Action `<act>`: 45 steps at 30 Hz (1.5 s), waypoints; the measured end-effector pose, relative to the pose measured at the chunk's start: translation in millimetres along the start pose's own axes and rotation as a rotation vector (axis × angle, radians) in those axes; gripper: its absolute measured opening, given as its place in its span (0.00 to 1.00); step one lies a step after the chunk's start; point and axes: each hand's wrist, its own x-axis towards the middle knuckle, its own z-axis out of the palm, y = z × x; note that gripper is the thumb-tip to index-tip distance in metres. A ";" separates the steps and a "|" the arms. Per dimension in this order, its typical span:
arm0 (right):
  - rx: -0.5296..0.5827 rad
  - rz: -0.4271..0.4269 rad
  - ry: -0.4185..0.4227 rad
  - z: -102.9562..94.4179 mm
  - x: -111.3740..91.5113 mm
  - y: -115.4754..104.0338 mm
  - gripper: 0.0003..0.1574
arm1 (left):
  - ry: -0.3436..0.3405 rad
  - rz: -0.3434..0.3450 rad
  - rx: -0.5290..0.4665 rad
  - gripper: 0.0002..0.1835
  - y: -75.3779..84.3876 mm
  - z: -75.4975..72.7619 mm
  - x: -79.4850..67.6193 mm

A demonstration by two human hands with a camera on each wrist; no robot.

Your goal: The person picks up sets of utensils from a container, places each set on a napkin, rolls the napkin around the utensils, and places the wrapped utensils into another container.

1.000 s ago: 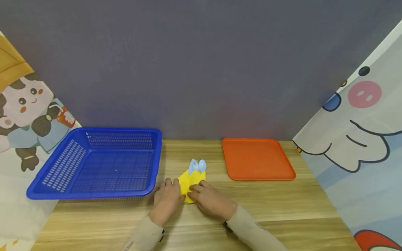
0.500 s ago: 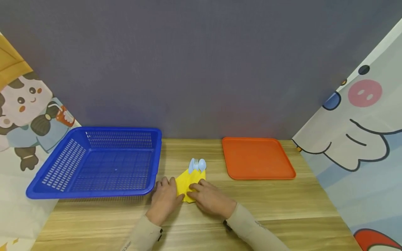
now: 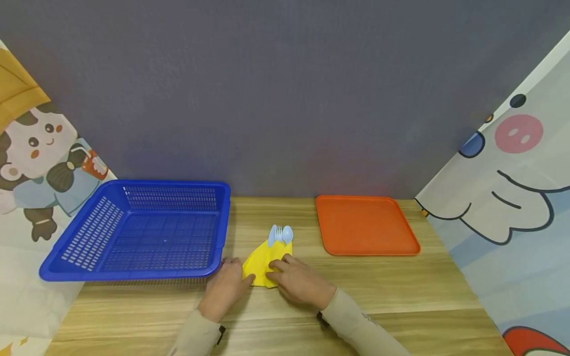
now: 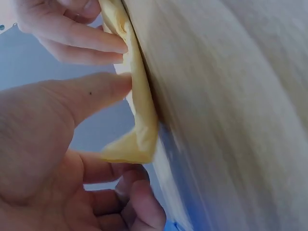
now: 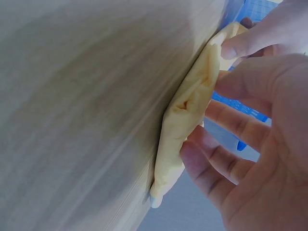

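Observation:
A yellow napkin (image 3: 260, 264) lies folded on the wooden table in the head view. The heads of a light-blue knife (image 3: 272, 236), fork (image 3: 278, 233) and spoon (image 3: 287, 234) stick out of its far end; their handles are hidden in the cloth. My left hand (image 3: 224, 287) holds the napkin's left flap, its thumb on the cloth and its index finger at the flap's edge in the left wrist view. My right hand (image 3: 300, 282) presses its fingertips on the napkin's right part, with the fingers only slightly bent in the right wrist view.
Left of the napkin stands a blue plastic basket (image 3: 133, 274), its near right corner close to my left hand. An orange tray (image 3: 367, 225) lies at the back right. Behind the table rises a grey partition (image 3: 276, 99), with printed cloths at both sides.
My left hand has moved left and slightly toward me, and the napkin's left flap has spread out with it. The right hand and the cutlery have stayed in place.

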 end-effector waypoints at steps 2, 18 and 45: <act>-0.002 -0.001 -0.001 0.4 -0.1 0.4 0.20 | -0.009 0.009 -0.023 0.18 -0.9 -1.8 -1.0; 0.012 0.003 0.028 0.6 -1.2 2.0 0.19 | 0.078 0.182 -0.304 0.14 15.7 -4.6 -4.2; 0.451 0.121 0.062 2.3 -4.8 17.1 0.08 | 0.081 0.257 -0.415 0.11 40.4 14.5 -0.5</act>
